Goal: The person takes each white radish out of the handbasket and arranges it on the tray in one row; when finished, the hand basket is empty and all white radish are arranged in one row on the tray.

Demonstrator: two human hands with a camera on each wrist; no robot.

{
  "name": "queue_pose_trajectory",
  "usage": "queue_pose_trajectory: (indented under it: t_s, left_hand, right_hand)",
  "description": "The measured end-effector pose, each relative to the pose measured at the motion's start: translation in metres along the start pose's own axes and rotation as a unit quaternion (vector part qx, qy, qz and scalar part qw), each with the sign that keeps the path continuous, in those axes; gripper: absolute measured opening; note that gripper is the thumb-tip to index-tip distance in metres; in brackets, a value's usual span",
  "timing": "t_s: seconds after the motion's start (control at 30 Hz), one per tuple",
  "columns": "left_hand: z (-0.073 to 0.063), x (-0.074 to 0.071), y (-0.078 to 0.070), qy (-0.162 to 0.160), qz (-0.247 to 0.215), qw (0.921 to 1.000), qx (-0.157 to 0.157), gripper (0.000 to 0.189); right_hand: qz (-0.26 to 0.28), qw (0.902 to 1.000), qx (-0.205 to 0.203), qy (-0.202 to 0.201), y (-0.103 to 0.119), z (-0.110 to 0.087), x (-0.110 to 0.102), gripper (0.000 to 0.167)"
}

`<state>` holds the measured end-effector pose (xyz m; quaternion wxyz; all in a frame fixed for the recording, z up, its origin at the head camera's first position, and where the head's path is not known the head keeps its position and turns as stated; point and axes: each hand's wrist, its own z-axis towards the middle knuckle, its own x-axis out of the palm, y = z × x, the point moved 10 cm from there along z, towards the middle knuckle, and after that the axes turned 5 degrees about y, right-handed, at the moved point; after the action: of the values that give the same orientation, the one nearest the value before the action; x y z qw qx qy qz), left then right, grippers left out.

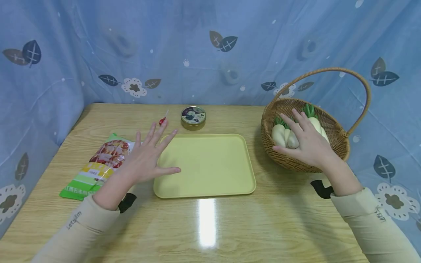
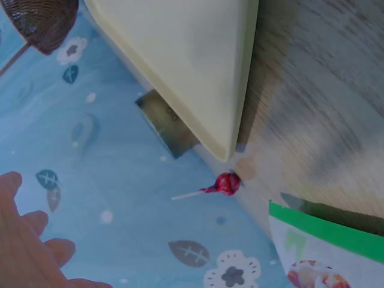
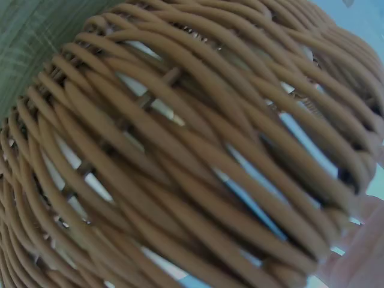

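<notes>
My left hand (image 1: 144, 159) has its fingers spread and holds nothing. It hovers between a green-and-white printed food bag (image 1: 95, 166) and a pale yellow tray (image 1: 204, 166), overlapping the tray's left edge in the head view. Fingers spread too, my right hand (image 1: 307, 142) is over the front of a wicker basket (image 1: 340, 137) with a tall handle. White radishes (image 1: 279, 135) with green tops lie inside, partly hidden by that hand. Woven basket wall (image 3: 180, 150) fills most of the right wrist view, with part of the hand at its lower right edge.
Beyond the left fingertips lies a red lollipop (image 1: 162, 121) with a white stick. A round tin (image 1: 193, 117) with a printed lid stands behind the tray. Everything rests on a wooden table (image 1: 230, 230), with a blue patterned curtain (image 1: 184, 47) behind it.
</notes>
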<state>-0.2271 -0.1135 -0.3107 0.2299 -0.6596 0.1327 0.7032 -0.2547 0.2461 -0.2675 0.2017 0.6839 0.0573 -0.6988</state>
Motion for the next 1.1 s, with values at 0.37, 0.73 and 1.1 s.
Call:
queue_pose_trajectory:
  t_s: [0.37,0.73,1.1]
  left_hand:
    - [-0.004,0.006,0.006,-0.001,-0.029,0.9995,-0.014,0.102]
    - [-0.009,0.017,0.009,0.005,-0.061,0.9977,-0.028,0.104]
    - [-0.016,0.03,0.01,0.005,-0.109,0.9935,-0.031,0.103]
  right_hand:
    - [0.0,1.0,0.009,0.004,-0.01,-0.003,0.0,0.09]
    - [-0.012,0.9992,0.035,0.015,-0.023,-0.008,-0.001,0.089]
    - [0.004,0.9984,0.05,0.027,-0.046,-0.013,0.001,0.088]
